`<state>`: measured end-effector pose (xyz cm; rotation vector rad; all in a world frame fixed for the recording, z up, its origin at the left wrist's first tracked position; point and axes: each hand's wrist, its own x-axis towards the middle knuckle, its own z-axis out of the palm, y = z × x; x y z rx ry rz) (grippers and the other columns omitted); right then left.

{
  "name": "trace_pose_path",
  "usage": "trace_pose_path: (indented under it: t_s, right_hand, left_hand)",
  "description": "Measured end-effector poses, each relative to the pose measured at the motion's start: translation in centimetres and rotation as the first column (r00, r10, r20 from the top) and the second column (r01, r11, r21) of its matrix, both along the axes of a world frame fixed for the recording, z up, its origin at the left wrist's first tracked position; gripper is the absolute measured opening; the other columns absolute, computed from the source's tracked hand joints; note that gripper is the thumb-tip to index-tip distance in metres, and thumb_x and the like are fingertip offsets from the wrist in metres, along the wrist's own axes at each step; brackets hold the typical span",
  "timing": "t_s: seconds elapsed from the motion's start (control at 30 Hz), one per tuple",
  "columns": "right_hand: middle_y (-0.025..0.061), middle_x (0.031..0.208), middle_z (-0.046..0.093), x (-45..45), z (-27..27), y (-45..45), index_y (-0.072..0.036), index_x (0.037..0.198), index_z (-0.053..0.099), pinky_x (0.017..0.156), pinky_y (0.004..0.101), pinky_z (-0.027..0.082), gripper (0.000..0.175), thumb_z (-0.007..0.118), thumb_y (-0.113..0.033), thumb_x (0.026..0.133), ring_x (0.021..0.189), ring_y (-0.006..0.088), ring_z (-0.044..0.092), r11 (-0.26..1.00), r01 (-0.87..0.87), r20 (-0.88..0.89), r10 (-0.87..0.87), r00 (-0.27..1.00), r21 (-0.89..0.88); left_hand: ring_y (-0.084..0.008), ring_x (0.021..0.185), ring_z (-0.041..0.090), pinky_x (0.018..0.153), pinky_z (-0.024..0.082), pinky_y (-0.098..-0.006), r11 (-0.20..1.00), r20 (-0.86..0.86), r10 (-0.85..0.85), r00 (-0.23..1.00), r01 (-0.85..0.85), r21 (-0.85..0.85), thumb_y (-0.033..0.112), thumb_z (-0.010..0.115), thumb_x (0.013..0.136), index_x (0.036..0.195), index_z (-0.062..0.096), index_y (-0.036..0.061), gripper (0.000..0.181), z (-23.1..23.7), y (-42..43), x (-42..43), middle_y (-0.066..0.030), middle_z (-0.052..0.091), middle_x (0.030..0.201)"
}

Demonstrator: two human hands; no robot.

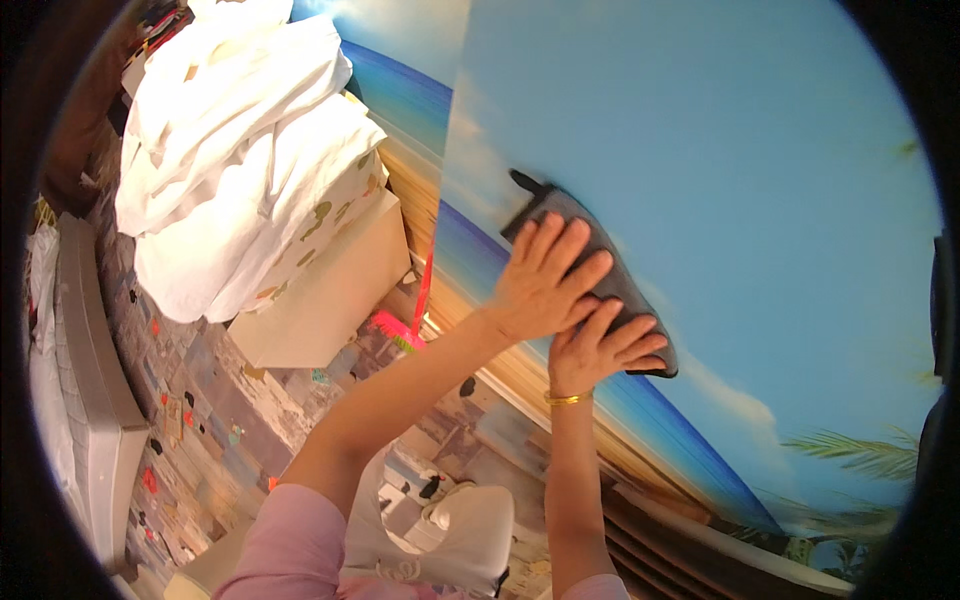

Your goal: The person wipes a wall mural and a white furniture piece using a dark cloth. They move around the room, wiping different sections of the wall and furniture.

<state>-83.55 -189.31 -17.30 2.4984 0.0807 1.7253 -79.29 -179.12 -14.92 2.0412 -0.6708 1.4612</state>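
A dark grey cloth with black edging and a hanging loop (628, 281) lies flat against a wall mural of a beach and blue sky (690, 165). My left hand (544, 281) presses on the cloth's upper part with its fingers spread. Just below it, my right hand (596, 349), with a gold-coloured bracelet at the wrist, holds the lower part to the wall. The two hands touch or nearly touch. Both palms are hidden from view.
White bedding (232, 165) is heaped over a pale box-like piece of furniture (337, 292) at left. A pink broom (397, 330) leans by the wall. A mattress (101, 435) stands far left. Small scraps dot the patterned floor (225, 405). White seat-like furniture (480, 525) is below me.
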Motion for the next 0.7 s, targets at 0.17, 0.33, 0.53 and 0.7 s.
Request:
trace_pose_path:
  t_s: [0.17,0.33,0.53,0.7]
  right_hand:
    - [0.0193,0.141,0.016,2.8,-7.6,5.4,-0.016,0.131,0.034,0.099,0.0581,-0.006,0.044,0.041,-0.029,0.089,0.13,0.04,0.005,0.999,-0.036,0.081,0.038,0.996,-0.021]
    - [0.0095,0.142,0.017,2.8,-18.9,6.0,-0.025,0.121,0.043,0.099,0.0576,-0.01,0.039,0.049,-0.03,0.083,0.132,0.035,0.002,0.998,-0.039,0.029,0.04,0.999,-0.044]
    - [-0.001,0.134,0.033,1.7,-32.4,6.3,-0.029,0.095,0.057,0.101,0.0551,0.002,0.018,0.056,-0.033,0.077,0.129,0.0243,0.018,0.997,-0.025,-0.052,0.021,0.998,-0.07]
    - [-0.0041,0.134,0.034,0.6,-40.3,4.5,-0.027,0.101,0.056,0.091,0.048,0.02,0.025,0.057,-0.034,0.077,0.128,0.0208,0.022,0.989,-0.036,-0.131,0.017,0.991,-0.145]
  left_hand:
    - [-0.0416,0.127,0.017,0.1,0.013,-0.0535,1.0,0.022,0.01,1.0,-0.011,0.016,0.037,0.048,0.08,0.129,0.036,0.0139,0.056,-7.8,5.4,2.5,-0.0197,0.023,0.138]
    - [-0.0498,0.126,0.006,0.099,0.008,-0.0585,0.997,-0.015,0.038,0.999,-0.037,0.073,0.037,0.033,0.089,0.137,0.014,0.0061,0.06,-19.2,6.6,2.5,-0.029,0.006,0.138]
    - [-0.0469,0.127,0.008,0.099,0.009,-0.0582,0.998,-0.033,-0.008,0.999,0.009,0.056,0.03,0.045,0.082,0.136,0.017,0.0074,0.065,-33.9,7.2,2.4,-0.0264,0.011,0.138]
    - [-0.0473,0.126,0.007,0.097,0.01,-0.0612,0.998,-0.153,-0.01,0.988,0.019,0.056,0.028,0.05,0.08,0.136,0.011,0.0058,0.072,-43.1,6.2,1.5,-0.0265,0.006,0.139]
